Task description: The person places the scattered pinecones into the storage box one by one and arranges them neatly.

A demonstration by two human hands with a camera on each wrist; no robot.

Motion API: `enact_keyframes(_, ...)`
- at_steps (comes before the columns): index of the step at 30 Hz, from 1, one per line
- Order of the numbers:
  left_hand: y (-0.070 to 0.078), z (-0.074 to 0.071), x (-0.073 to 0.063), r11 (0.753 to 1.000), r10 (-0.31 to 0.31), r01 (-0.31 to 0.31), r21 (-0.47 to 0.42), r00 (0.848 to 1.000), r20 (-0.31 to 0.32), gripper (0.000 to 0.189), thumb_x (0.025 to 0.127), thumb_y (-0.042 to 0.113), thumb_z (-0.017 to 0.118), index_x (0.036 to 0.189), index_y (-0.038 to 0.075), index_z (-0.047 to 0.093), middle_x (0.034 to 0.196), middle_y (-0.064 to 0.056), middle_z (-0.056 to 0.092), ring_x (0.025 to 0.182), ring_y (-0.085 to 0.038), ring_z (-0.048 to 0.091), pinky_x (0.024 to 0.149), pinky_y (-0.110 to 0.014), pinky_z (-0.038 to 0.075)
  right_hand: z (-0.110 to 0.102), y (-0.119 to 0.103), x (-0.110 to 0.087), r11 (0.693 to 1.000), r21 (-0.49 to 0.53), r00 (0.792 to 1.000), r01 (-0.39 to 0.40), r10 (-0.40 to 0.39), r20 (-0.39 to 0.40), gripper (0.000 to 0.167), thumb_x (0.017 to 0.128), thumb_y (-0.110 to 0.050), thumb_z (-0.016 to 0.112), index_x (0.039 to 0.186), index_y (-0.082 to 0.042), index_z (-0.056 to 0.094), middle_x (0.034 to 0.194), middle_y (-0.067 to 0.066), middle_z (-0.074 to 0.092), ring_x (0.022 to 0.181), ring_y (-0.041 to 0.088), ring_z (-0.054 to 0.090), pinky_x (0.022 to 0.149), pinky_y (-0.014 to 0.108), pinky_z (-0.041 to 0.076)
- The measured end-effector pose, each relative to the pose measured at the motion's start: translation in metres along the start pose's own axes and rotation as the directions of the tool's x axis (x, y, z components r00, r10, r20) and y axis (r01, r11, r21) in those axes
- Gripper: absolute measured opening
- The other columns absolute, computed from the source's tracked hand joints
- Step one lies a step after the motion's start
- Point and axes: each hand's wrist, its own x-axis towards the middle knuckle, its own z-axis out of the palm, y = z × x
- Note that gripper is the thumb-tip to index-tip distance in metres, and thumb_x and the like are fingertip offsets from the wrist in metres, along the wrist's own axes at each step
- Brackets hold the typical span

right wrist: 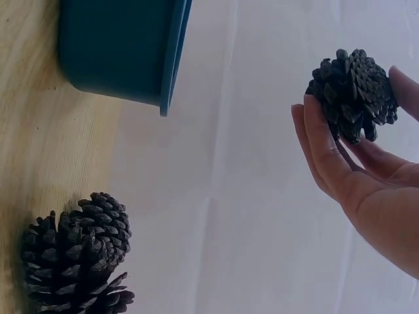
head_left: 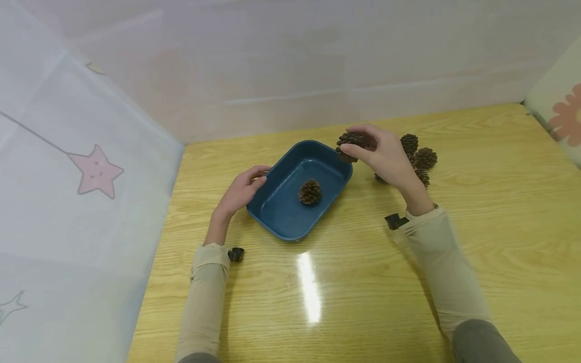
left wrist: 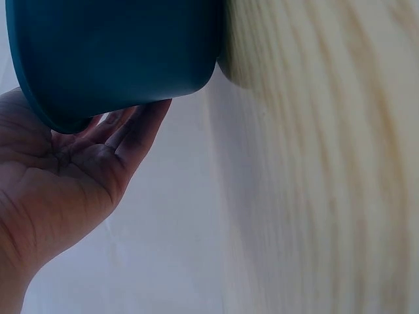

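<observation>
A pine cone (head_left: 350,146) is pinched between the thumb and fingers of my right hand (head_left: 386,156), raised above the far right corner of the blue basin (head_left: 283,234). In the right wrist view this pine cone (right wrist: 353,95) hangs clear of the basin (right wrist: 118,52). One more pine cone (head_left: 310,192) lies inside on the basin's floor. My left hand (head_left: 240,191) holds the basin's left rim; in the left wrist view its fingers (left wrist: 141,134) lie along the outer wall, while the thumb is mostly hidden.
Several pine cones (head_left: 425,159) are heaped on the wooden table (head_left: 363,292) to the right of the basin, partly behind my right hand. Pale wall sheets (head_left: 272,60) rise along the table's back and left edges.
</observation>
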Motion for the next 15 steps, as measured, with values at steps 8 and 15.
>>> enact_keyframes(8,-0.0004,0.0001,0.0015,1.0,-0.002,0.002,0.008,1.0,0.01,0.04,0.113,0.017,0.047,0.151,0.006,0.052,0.153,-0.016,0.05,0.139,-0.033,0.048,0.113,-0.05,0.042,-0.0012,0.0012,-0.0035,1.0,-0.022,1.0,-0.007,0.006,-0.028,0.048,0.101,-0.032,0.072,0.143,-0.01,0.062,0.134,0.011,0.065,0.102,0.02,0.064,0.079,0.029,0.049)
enact_keyframes(15,-0.0015,-0.0005,0.0009,1.0,0.017,-0.017,0.006,1.0,0.003,0.04,0.113,0.017,0.047,0.15,0.003,0.052,0.153,-0.018,0.049,0.14,-0.034,0.047,0.115,-0.05,0.04,-0.0003,0.0023,-0.004,1.0,-0.02,1.0,0.005,-0.006,-0.03,0.046,0.101,-0.03,0.072,0.142,-0.01,0.064,0.134,0.011,0.065,0.1,0.018,0.064,0.078,0.028,0.048)
